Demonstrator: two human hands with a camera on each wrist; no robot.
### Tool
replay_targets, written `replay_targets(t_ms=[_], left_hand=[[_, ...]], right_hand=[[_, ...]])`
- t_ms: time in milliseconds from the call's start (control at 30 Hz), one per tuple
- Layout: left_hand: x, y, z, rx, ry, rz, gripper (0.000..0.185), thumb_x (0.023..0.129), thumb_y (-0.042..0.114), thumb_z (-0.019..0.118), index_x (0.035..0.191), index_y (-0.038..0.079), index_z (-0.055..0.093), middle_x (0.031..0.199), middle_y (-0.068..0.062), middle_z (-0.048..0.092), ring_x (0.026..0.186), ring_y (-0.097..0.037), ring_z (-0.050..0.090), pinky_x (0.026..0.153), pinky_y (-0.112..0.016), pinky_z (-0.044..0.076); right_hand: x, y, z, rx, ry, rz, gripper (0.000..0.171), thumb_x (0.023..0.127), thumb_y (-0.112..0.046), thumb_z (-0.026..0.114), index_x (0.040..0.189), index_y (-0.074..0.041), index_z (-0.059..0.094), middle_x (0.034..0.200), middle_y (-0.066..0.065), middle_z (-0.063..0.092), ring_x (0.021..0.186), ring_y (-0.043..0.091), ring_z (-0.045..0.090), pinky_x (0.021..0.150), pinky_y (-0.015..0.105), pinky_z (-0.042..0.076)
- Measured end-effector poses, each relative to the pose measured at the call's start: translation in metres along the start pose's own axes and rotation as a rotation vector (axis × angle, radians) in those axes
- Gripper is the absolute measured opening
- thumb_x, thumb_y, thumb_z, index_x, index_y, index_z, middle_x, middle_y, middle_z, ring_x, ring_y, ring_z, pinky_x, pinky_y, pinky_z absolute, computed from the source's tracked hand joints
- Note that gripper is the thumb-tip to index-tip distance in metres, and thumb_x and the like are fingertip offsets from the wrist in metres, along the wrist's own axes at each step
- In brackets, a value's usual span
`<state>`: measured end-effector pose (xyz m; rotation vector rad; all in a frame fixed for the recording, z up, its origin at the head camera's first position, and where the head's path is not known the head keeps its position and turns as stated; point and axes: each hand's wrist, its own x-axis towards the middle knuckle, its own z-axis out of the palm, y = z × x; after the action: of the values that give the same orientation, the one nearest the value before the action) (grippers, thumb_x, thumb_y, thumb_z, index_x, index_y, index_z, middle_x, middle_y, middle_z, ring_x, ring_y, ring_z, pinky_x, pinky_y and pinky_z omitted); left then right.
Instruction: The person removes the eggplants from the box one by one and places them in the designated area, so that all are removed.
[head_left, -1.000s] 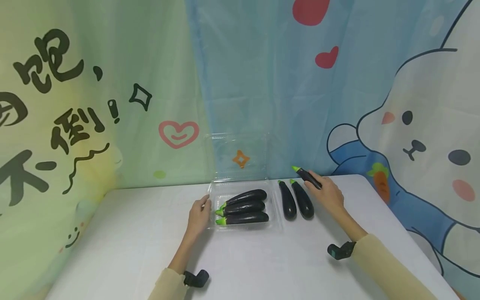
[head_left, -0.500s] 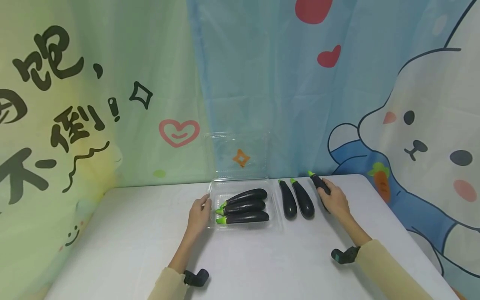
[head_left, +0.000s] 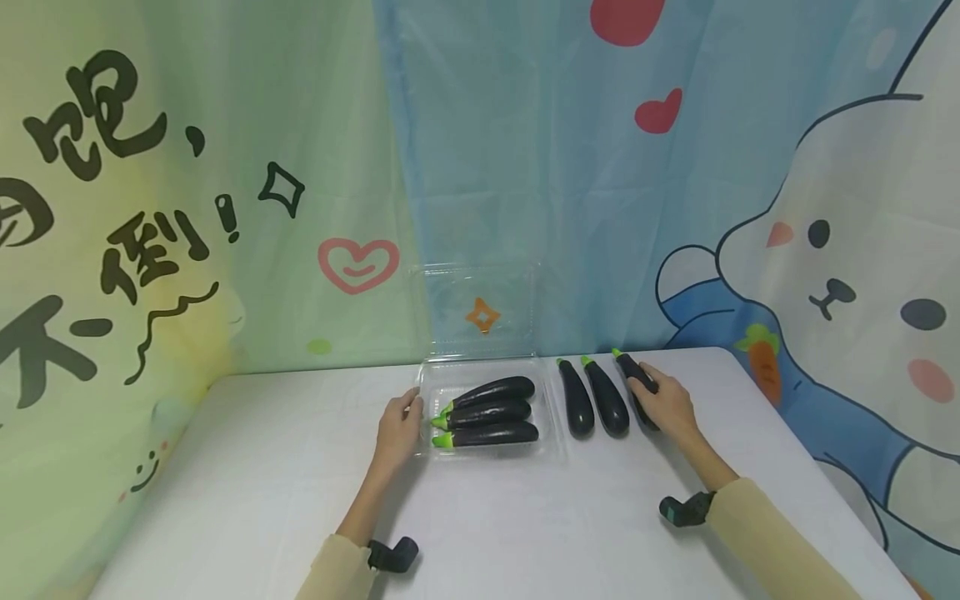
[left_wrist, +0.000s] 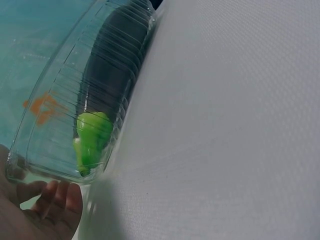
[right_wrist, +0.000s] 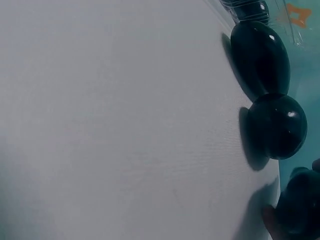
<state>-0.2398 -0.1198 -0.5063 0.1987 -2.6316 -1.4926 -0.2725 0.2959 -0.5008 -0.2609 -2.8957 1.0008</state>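
Two eggplants (head_left: 606,398) on tabletop (head_left: 525,525) between box (head_left: 442,383) and right hand (head_left: 667,404); third eggplant (head_left: 634,372) gripped in right fingers, long axis running away, slightly left, stem far; tabletop contact unclear. Left hand (head_left: 399,425), farther off, grips box's left edge.

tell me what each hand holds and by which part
Right hand: the rightmost glossy black, green-tipped eggplant, around its middle. Left hand: the clear rectangular plastic box, by its left edge.
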Motion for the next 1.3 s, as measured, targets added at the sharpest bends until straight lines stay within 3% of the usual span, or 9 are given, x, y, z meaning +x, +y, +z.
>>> replay_targets(t_ms=[333, 933, 1300], left_hand=[[0.000, 0.000, 0.000, -0.005, -0.001, 0.000, 0.047, 0.102, 0.028, 0.041, 0.139, 0.001, 0.050, 0.117, -0.018, 0.059, 0.109, -0.032, 0.062, 0.093, -0.046, 0.053], [0.002, 0.002, -0.002, -0.013, -0.013, 0.005, 0.049, 0.102, 0.031, 0.040, 0.139, 0.001, 0.050, 0.120, -0.019, 0.059, 0.113, -0.035, 0.061, 0.095, -0.047, 0.052], [-0.001, -0.001, -0.002, -0.008, -0.030, -0.025, 0.049, 0.103, 0.032, 0.039, 0.141, 0.003, 0.048, 0.123, -0.018, 0.058, 0.115, -0.033, 0.060, 0.092, -0.043, 0.055]], right_hand=[[0.003, 0.002, 0.004, -0.022, -0.066, 0.017, 0.061, 0.100, -0.038, 0.044, 0.147, 0.001, 0.036, 0.147, 0.034, 0.036, 0.136, 0.052, 0.034, 0.113, 0.061, 0.031], [0.009, 0.003, 0.010, -0.016, 0.023, -0.082, 0.056, 0.098, -0.026, 0.049, 0.141, 0.009, 0.039, 0.132, 0.040, 0.047, 0.123, 0.054, 0.045, 0.104, 0.062, 0.039], [0.008, 0.003, 0.014, -0.053, 0.013, -0.052, 0.061, 0.097, -0.029, 0.050, 0.139, 0.013, 0.039, 0.129, 0.041, 0.047, 0.120, 0.054, 0.048, 0.101, 0.061, 0.041]])
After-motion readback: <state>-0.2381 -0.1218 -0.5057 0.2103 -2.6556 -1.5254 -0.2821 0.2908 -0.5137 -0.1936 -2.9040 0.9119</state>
